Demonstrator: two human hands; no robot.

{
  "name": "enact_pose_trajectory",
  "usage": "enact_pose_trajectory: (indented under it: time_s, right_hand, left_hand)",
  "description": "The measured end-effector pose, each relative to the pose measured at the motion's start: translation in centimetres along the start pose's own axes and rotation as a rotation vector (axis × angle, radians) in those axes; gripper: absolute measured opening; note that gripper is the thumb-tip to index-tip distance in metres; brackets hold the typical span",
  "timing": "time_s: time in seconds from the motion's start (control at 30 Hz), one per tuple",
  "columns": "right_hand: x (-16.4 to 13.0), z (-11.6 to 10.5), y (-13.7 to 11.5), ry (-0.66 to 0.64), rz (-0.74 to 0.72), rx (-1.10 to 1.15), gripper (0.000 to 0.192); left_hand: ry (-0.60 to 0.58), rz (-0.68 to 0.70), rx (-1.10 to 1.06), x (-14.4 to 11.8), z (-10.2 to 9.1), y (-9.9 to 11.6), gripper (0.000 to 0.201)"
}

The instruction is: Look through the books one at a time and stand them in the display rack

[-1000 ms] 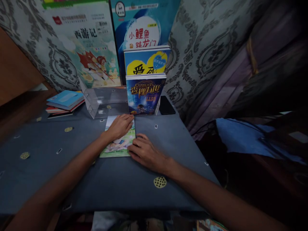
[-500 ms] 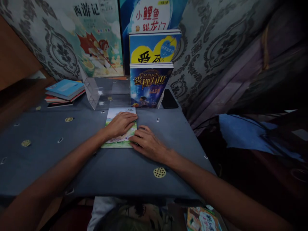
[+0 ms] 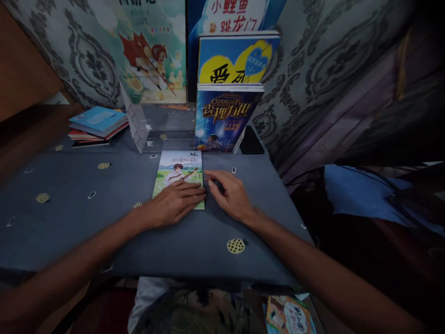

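Observation:
A thin book (image 3: pixel 167 175) lies closed on the cloth-covered table (image 3: pixel 128 250). Its cover shows a figure with a guitar in a green meadow. My left hand (image 3: pixel 175 200) rests flat across the lower part of the cover, fingers stretched towards the right edge. Just off that right edge is my right hand (image 3: pixel 232 194), its fingers bent and its thumb apart from the index finger, with nothing seen in it. Behind the book stands a clear acrylic rack (image 3: pixel 138 134), and dark blue books (image 3: pixel 225 113) are upright in its right part.
Blue-and-yellow books (image 3: pixel 236 48) stand behind the dark blue ones. Tall picture books (image 3: pixel 153 60) rise at the back. A small book stack (image 3: pixel 99 121) lies at the left. A black phone-like slab (image 3: pixel 252 140) is right of the rack. Another book (image 3: pixel 288 315) sits below the table edge.
My left hand has slid down the cover, uncovering the title and the figure. The right hand has come off the book's lower right edge and moved slightly up and right.

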State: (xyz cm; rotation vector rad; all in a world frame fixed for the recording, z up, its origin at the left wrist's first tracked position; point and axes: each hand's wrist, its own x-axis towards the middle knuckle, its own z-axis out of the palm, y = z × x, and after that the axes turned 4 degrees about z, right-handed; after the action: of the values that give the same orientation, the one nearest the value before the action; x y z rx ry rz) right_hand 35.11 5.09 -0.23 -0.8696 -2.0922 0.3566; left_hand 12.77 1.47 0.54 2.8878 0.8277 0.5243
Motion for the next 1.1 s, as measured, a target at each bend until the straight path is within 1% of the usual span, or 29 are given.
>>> enact_pose_trajectory:
  time_s: [0.1,0.2,0.3,0.37,0.43,0.57,0.67,0.77,0.83,0.97,1.1]
  right_hand:
    - [0.0,0.2,-0.1,-0.08,-0.048,0.013,0.034]
    - [-0.2,0.6,-0.1,-0.176,-0.122,0.0,0.034]
    - [-0.4,1.0,-0.1,-0.31,-0.145,-0.043,0.045]
    - [-0.6,1.1,0.0,-0.375,-0.135,-0.074,0.049]
    - [-0.6,1.2,0.1,-0.399,-0.125,-0.089,0.05]
    - [-0.6,1.2,0.1,-0.408,-0.105,-0.101,0.053]
    - [-0.6,1.2,0.2,-0.426,-0.073,-0.102,0.056]
    - [-0.6,1.3,0.3,-0.442,-0.023,-0.105,0.059]
    - [-0.6,1.4,0.4,-0.455,0.024,-0.113,0.062]
    - [-0.4,1.3,0.1,-0.505,0.127,-0.144,0.07]
    - [0.3,1.6,-0.2,-0.523,0.176,-0.168,0.07]
  left_hand:
    - [-0.03,-0.018,-0.022,-1.3,-0.3,1.2,0.04]
    - [-0.02,-0.044,-0.077,-2.7,-0.6,1.9,0.042]
    - [0.003,-0.084,-0.124,-4.3,-0.9,2.4,0.043]
    - [0.01,-0.12,-0.118,-5.5,-1.3,2.5,0.043]
    - [0.025,-0.141,-0.108,-6.7,-1.8,2.6,0.041]
    - [0.089,-0.157,-0.122,-9.2,-3.1,2.3,0.037]
    - [0.132,-0.256,-0.18,-10.2,-3.8,1.9,0.03]
    - [0.185,-0.388,-0.214,-9.9,-4.2,1.1,0.028]
    - [0.217,-0.466,-0.162,-9.1,-4.1,0.2,0.031]
    - [0.226,-0.591,-0.033,-6.8,-2.8,-2.2,0.039]
    - [0.239,-0.683,-0.026,-4.4,-1.4,-4.0,0.048]
